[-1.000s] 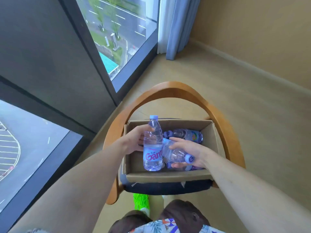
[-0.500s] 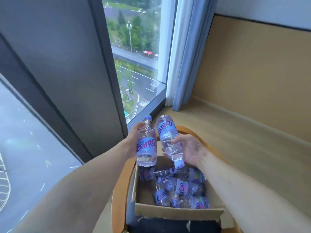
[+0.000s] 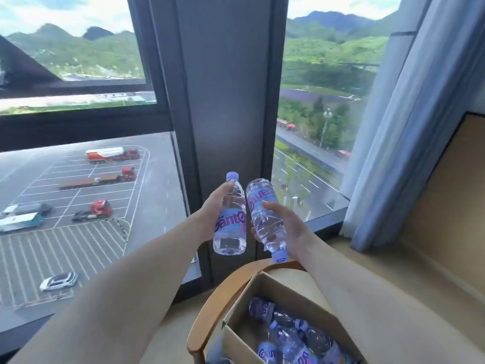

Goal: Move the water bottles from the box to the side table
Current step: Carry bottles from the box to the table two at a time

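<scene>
Now left hand (image 3: 214,215) gripping upright bottle (image 3: 231,222), right hand (image 3: 287,227) gripping inverted bottle (image 3: 265,216)

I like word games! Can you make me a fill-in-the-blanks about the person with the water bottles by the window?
1. The left hand holds a bottle with its purple cap pointing ____.
2. The right hand holds a bottle with its cap pointing ____.
3. More bottles lie inside a cardboard ____.
4. The box sits on a wooden ____.

Missing words: up; down; box; chair
</scene>
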{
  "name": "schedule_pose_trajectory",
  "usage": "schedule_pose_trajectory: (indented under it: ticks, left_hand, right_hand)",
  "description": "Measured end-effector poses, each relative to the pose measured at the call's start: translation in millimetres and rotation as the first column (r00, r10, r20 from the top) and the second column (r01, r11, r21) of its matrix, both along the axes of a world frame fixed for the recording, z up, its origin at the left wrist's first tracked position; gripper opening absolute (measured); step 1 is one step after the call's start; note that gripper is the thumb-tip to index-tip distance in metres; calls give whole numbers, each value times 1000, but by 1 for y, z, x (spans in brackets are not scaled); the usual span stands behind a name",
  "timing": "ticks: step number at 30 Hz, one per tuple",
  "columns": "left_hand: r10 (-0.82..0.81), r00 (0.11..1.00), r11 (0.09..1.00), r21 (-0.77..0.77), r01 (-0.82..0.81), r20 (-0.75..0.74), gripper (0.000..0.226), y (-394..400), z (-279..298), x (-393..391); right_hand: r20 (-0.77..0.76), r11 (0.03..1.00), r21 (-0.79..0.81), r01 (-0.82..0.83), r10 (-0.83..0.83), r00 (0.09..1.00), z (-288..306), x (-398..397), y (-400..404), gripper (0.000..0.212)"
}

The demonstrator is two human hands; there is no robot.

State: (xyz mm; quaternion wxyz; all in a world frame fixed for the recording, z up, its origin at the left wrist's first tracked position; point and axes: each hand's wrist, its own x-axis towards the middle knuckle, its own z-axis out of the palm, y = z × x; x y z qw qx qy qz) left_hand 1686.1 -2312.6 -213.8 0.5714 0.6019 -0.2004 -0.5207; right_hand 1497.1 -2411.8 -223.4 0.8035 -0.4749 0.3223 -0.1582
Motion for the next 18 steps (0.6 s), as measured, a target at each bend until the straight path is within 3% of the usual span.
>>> schedule_pose_trajectory:
  ticks: [3,7,9,14,18]
  left_hand:
    - [160,984,986,-59,-156,73,61,55,15,-3]
    - [337,933,941,-86,-328,126,77,140,30,-9]
    - [428,896,903,-80,-421,117,72,186,36,-14]
    - [650,739,757,-61,-651,177,80,313,53,-32]
    - [790,578,602,-78,-795,204,73,429,65,-70]
  right_hand:
    - [42,981,15,-191,190,981,7,16,31,75]
    - [102,921,29,-388,384,918,18,39,87,66]
    - [91,887,21,-462,459,884,25,51,122,60]
    - [93,788,-96,-608,615,783,43,75,228,65]
    - [117,670,-160,-724,742,661,53,77,334,69]
